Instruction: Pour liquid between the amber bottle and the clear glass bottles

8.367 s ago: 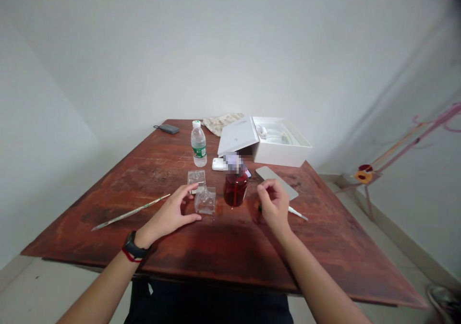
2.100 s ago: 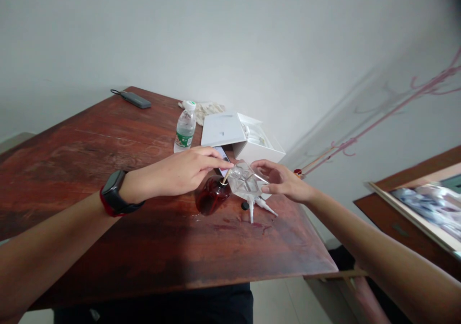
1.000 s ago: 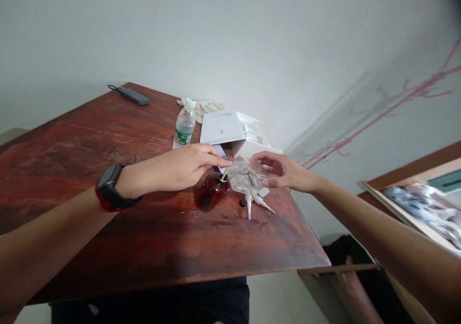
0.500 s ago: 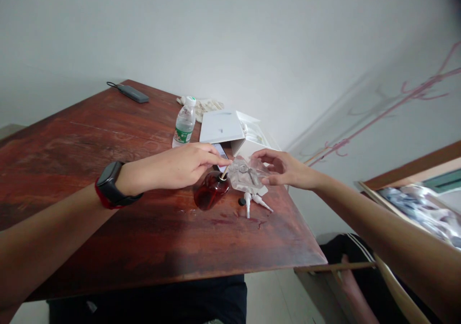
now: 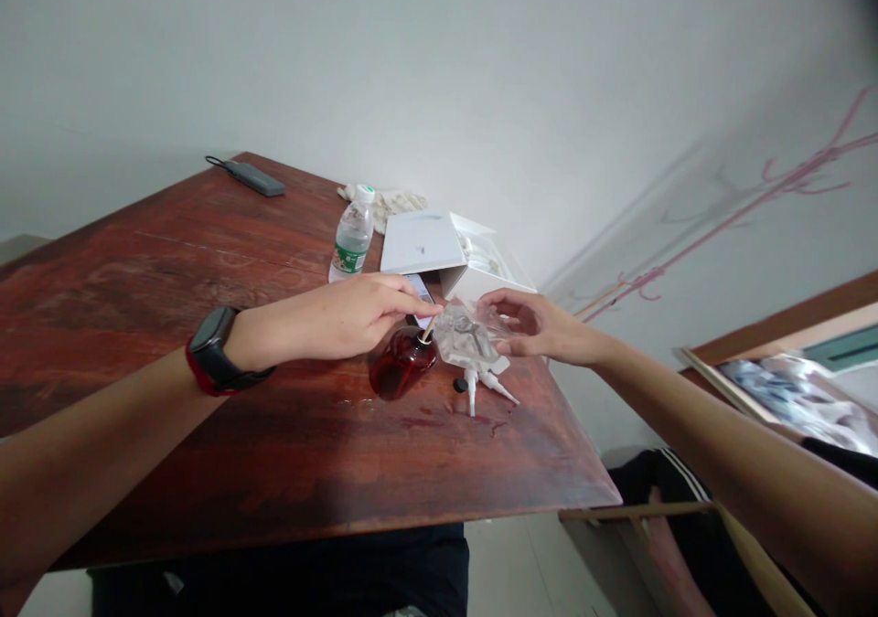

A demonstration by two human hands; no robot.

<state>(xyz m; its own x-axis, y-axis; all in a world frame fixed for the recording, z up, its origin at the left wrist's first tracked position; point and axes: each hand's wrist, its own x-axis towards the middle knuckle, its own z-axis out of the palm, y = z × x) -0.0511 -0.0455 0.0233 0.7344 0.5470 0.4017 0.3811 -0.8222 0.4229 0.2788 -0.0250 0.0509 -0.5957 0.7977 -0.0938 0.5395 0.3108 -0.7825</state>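
Note:
An amber-red bottle [image 5: 399,367] sits tilted-looking on the wooden table, a thin beige stick [image 5: 428,329] rising from its dark neck. My left hand [image 5: 374,317] reaches over the bottle from the left, fingertips closed at the top of the stick; its thumb is hidden. My right hand [image 5: 525,324] has thumb and fingers curled round the edge of a clear moulded plastic tray [image 5: 470,338], which stands just right of the bottle. In front of the tray lie two white pump heads [image 5: 472,390] and a small black cap [image 5: 460,385].
Behind my hands are a water bottle [image 5: 352,238] with a green label, a phone [image 5: 420,293], an opened white box [image 5: 422,242] and a pale cloth [image 5: 398,202]. A grey device [image 5: 253,178] lies far left. Reddish wet marks spot the table [image 5: 329,471]. Another person's leg shows lower right.
The clear plastic tray has shifted very slightly in my right hand. My left hand stays in place at the stick.

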